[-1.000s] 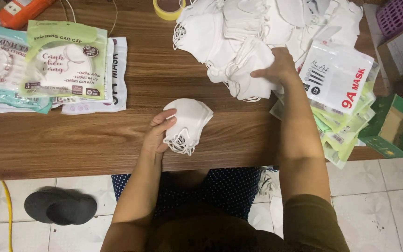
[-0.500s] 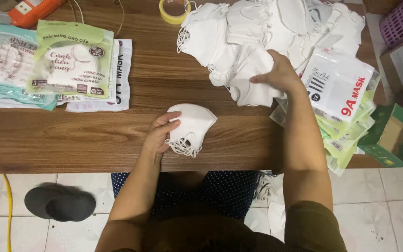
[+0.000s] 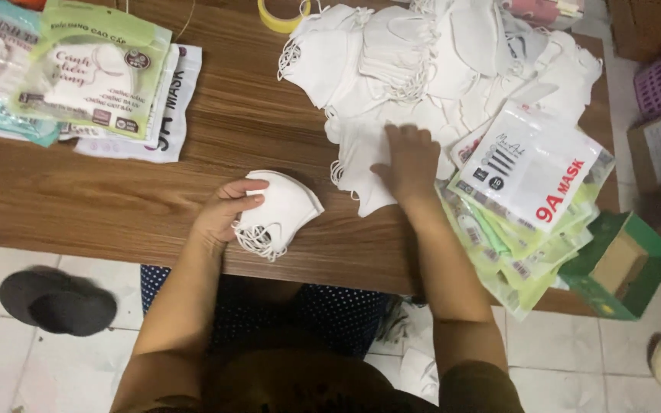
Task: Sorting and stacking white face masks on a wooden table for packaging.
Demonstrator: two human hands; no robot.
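The left hand (image 3: pixel 223 214) grips a small stack of folded white face masks (image 3: pixel 281 210) at the near edge of the wooden tabletop (image 3: pixel 116 206), its fingers (image 3: pixel 242 187) curled over the stack's left side with the thumb apparently underneath, so the masks stay squared together rather than fanning out; the ear loops hang loose off the stack's near end, just beside the palm. The stack lies to the right of those fingers and partly within their curl, resting on the wood, not lifted. The right hand (image 3: pixel 408 157) lies flat, palm down, on the near edge of the big loose pile of white masks (image 3: pixel 422 61) at the far right, fingers spread and only slightly bent; they press on a single mask at the pile's near edge (image 3: pixel 361 172), but whether they have pinched it cannot be told. Keeping the pile far and the stack near seems to separate the unsorted from the gathered. Just right of that hand sits a fan of printed pouches (image 3: pixel 529 168) over green ones. Filled mask packets (image 3: pixel 93 69) lie at the far left, a yellow tape roll (image 3: pixel 281 17) at the far edge, and a green box (image 3: pixel 621 264) at the right
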